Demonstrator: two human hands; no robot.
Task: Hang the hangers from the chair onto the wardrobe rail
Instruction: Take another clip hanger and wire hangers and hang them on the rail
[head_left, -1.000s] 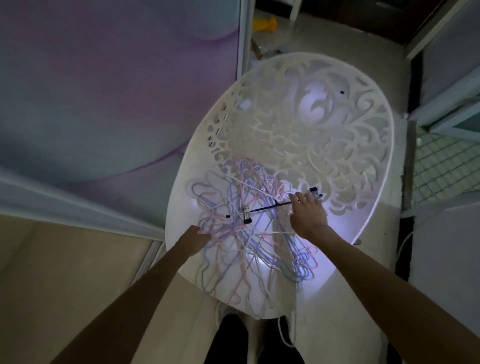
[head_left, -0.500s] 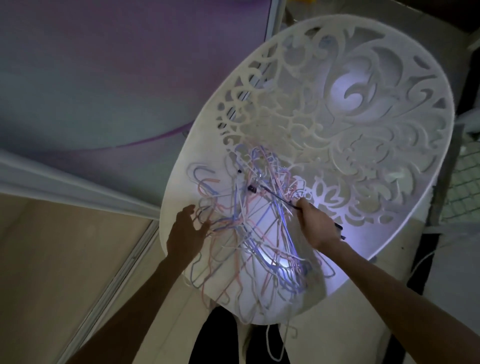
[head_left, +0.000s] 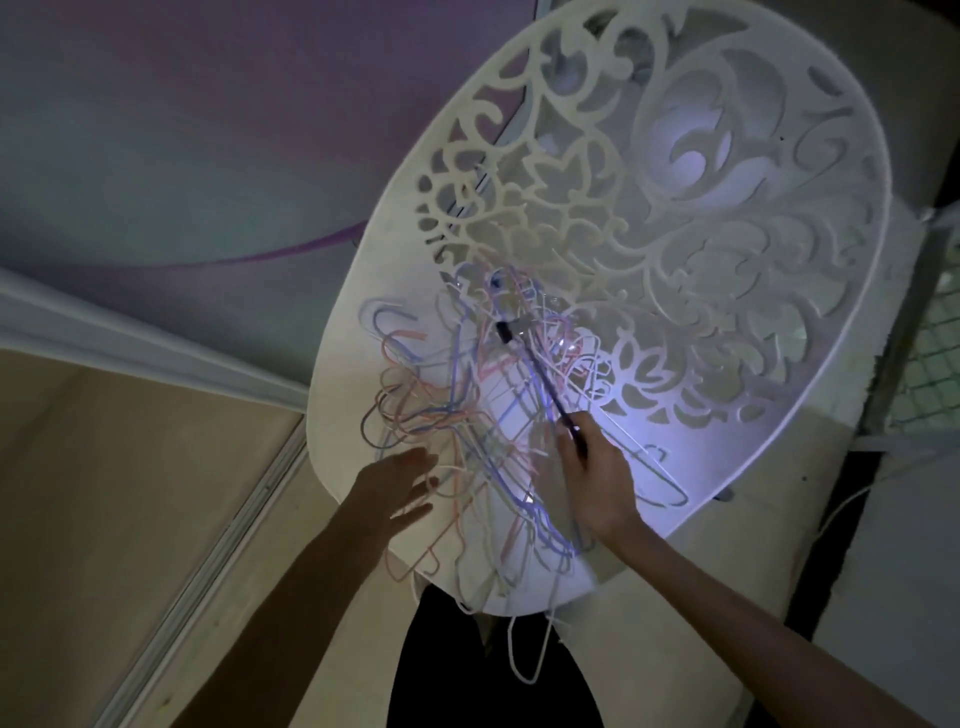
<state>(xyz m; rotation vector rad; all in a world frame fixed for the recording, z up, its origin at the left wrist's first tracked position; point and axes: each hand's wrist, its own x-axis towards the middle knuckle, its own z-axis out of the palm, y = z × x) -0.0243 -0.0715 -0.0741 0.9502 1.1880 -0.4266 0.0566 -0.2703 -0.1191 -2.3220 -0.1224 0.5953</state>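
A tangled pile of thin pink, blue and white hangers (head_left: 467, 431) lies on the seat of a white chair (head_left: 343, 364) with a cut-out scroll back. My right hand (head_left: 597, 478) grips the end of a black clip hanger (head_left: 535, 369), whose bar slants up and left to a metal clip over the pile. My left hand (head_left: 400, 483) hovers at the pile's left edge with fingers spread and straight, holding nothing. The wardrobe rail is not in view.
A purple-grey wardrobe door (head_left: 182, 156) with a white sliding track (head_left: 130, 343) fills the left. Tan floor (head_left: 104, 493) lies below it. A mesh panel (head_left: 930, 364) stands at the right edge. My dark-clothed legs (head_left: 493, 670) are under the chair's front edge, where a white hanger dangles.
The camera has moved closer to the chair. My right hand has swung the black clip hanger from lying crosswise to pointing up-left. My left hand has lifted off the pile and opened.
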